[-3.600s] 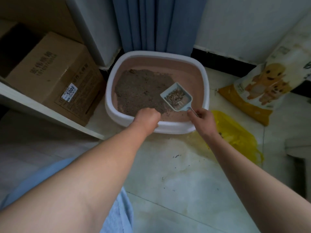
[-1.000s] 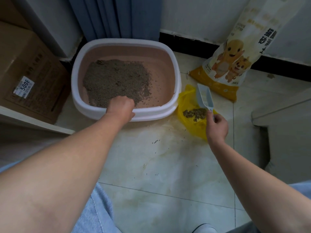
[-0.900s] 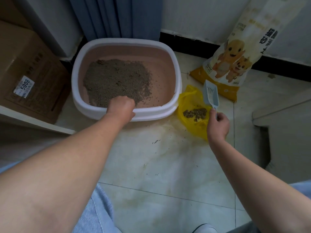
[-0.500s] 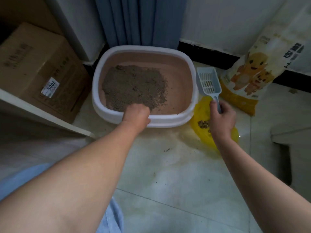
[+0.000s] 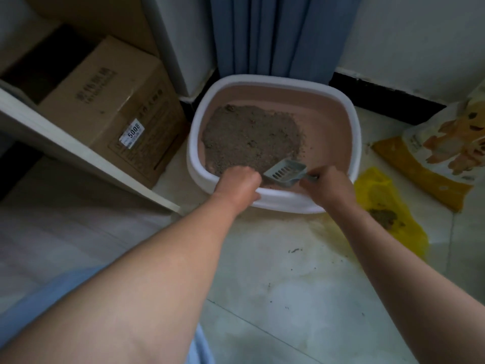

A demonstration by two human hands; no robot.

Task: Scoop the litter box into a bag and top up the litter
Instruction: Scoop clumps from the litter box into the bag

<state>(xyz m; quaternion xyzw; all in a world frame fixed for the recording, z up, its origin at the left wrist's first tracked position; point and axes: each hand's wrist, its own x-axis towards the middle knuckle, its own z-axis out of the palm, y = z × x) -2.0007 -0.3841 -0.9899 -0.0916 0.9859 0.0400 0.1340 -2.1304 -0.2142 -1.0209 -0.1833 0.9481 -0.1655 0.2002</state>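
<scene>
From the head view, the litter box (image 5: 191, 143) sits on the floor (image 5: 288, 285) against a blue curtain (image 5: 262, 35). The litter (image 5: 249, 137) is heaped toward its left and far side, and the right of the tray shows bare. The left hand (image 5: 237, 183) curls over the near rim and grips it. The right hand (image 5: 328, 183) is wrapped round the handle of the slotted scoop (image 5: 284, 172), whose mouth points left into the near edge of the heap.

The step in hand looks like another scoop. It should go best with the blade low along the tray bottom, pushed left under the litter, then lifted level and shaken gently so loose grains fall through the slots — inside the box, not over the rim.

The yellow bag (image 5: 375, 185) lies flat on the floor just right of the box, with some dark clumps already on it. Its mouth is not held open, so tipping wants care. The litter sack (image 5: 446, 158) lies beyond it, far right. A cardboard box (image 5: 110, 101) and a shelf board (image 5: 78, 153) crowd the left — open room lies near and to the right.
</scene>
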